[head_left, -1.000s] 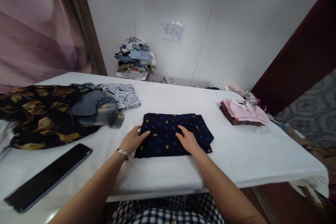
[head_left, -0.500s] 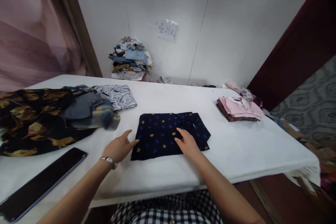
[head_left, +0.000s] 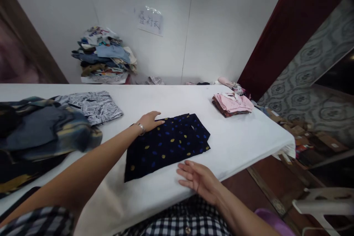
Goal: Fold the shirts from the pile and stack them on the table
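Observation:
A folded dark navy shirt [head_left: 168, 143] with blue and yellow spots lies flat on the white-covered table [head_left: 166, 97], its collar end toward the right. My left hand [head_left: 149, 121] reaches over to its far edge, fingers stretched out at the cloth, gripping nothing that shows. Close to the front edge of the shirt, my right hand [head_left: 197, 179] is held palm facing left, fingers apart and slightly bent, with nothing in it. A gap of white cloth shows between the right fingertips and the shirt.
Loose garments [head_left: 47, 129] and a folded white-and-black printed shirt [head_left: 95, 107] lie left. A pink-topped stack of folded clothes [head_left: 233, 104] sits right. Behind the table rises a tall clothes pile [head_left: 107, 55]. A white plastic chair [head_left: 323, 206] stands lower right.
My left hand has moved from the shirt's left side to its far edge. My right hand has left the shirt's top and come nearer the table's front. The view has turned right.

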The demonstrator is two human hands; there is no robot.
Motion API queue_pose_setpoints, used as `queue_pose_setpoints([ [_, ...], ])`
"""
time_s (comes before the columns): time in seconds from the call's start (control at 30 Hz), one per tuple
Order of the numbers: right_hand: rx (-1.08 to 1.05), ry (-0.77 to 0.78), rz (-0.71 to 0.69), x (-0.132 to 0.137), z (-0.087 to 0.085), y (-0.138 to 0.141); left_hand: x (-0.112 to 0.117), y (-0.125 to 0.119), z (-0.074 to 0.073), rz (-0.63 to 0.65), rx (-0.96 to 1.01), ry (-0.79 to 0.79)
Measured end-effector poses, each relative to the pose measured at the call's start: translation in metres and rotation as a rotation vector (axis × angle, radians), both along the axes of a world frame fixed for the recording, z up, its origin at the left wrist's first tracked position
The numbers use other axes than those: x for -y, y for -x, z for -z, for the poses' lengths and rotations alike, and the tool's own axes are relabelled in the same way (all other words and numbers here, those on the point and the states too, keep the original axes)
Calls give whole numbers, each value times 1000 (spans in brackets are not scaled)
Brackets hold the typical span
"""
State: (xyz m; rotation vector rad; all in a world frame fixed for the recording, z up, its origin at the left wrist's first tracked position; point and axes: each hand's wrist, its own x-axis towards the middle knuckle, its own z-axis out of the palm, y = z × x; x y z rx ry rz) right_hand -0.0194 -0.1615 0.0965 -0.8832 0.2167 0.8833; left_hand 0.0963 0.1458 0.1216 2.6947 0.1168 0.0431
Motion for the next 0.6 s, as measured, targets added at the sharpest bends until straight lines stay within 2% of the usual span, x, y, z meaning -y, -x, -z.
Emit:
queue_pose_setpoints([
  [0.13,-85,-71,74,-31,4,-9,15,-43,6,6,-192,18],
  [0.27,-199,-83,150,-56,7,-17,21,-65,8,3,-318,45],
  [0.43,-261,-20,124,-71,3,-25,25,-73,1,44,-417,93],
  [0.53,-159,38,124,-77,4,-25,27,-71,-8,65,-420,127],
  [0.6,-58,52,191,-82,6,-23,25,-67,-16,76,-392,165],
])
